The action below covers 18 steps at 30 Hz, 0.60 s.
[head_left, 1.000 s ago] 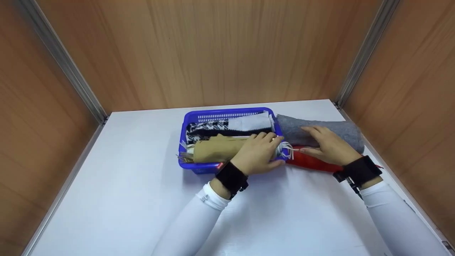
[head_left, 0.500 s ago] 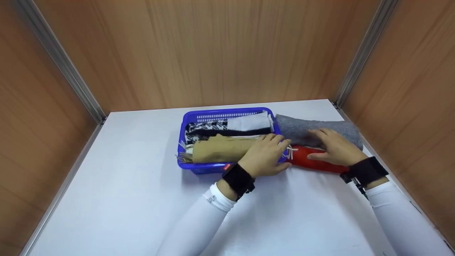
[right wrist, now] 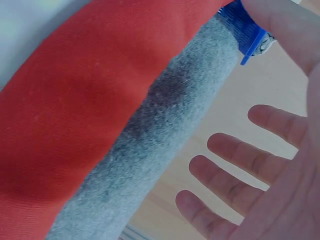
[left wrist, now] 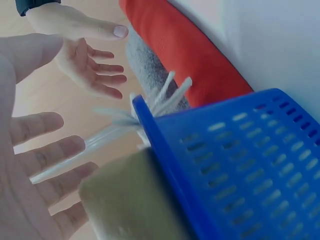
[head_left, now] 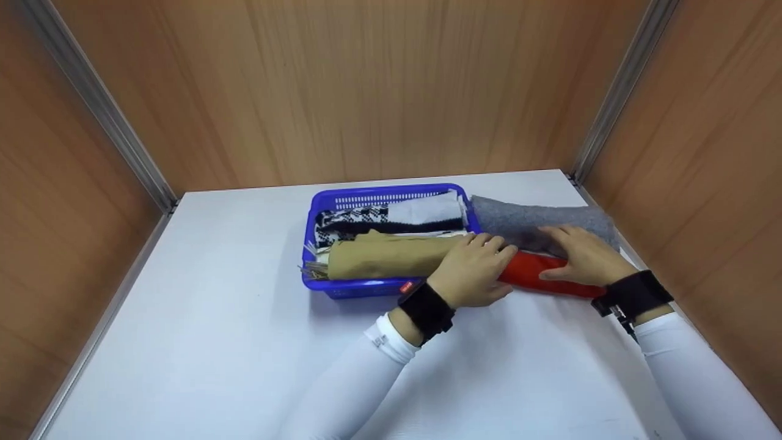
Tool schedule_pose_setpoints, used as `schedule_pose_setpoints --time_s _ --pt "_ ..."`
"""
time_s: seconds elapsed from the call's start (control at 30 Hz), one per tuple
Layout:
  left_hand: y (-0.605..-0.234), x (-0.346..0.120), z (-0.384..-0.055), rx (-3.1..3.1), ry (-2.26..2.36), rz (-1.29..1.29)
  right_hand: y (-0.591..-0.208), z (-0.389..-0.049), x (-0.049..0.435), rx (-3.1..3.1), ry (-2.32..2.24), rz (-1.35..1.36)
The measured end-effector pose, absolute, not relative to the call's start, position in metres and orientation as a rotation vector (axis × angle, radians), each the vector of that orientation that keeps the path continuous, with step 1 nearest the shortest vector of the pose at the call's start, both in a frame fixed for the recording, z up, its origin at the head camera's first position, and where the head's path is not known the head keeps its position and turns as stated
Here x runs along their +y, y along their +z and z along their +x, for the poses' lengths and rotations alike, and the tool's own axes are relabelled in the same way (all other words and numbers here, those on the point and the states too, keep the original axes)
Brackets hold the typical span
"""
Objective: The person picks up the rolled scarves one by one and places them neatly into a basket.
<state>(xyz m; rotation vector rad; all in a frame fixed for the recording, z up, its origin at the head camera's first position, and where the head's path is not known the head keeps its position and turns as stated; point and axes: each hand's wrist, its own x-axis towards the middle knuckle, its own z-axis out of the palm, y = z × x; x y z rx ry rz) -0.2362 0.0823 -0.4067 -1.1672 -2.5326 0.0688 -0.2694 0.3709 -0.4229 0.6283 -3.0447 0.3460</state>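
Observation:
My left hand (head_left: 467, 272) is at the right end of the blue plastic basket (left wrist: 235, 170), fingers extended and holding nothing. Nearest to it is a rolled tan scarf (head_left: 385, 260) with fringed ends, lying along the basket's front side. Behind that lies a folded black-and-white patterned scarf (head_left: 421, 212), also in the basket. My right hand (head_left: 586, 256) hovers by the rolled red scarf (head_left: 530, 270) and the rolled grey cloth (head_left: 513, 221), thumb apart and fingers spread. In the right wrist view no contact shows between those fingers (right wrist: 235, 155) and the red or grey roll.
The red and grey rolls lie side by side on the white table (head_left: 214, 318), just right of the basket. Wood-grain panels (head_left: 379, 91) stand behind and on both sides, joined by metal corner strips (head_left: 623, 91).
My left hand has slid right along the tan scarf, past the basket's right end. The right hand has drifted slightly right and toward me. The basket and rolls hold nearly the same places.

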Motion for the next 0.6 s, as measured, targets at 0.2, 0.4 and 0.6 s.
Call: schedule_pose_setpoints --time_s 0.2,0.4,0.6 --pt "-0.412 0.092 -0.235 -2.479 0.140 -1.177 -0.429 -0.269 0.379 -3.098 0.337 0.568" --pt "-0.417 0.101 -0.233 -2.452 0.189 -1.181 -0.434 -0.269 0.390 -3.133 0.349 0.549" --pt "-0.420 0.107 -0.231 -2.459 0.233 -1.197 -0.442 -0.269 0.400 -3.155 0.326 0.549"
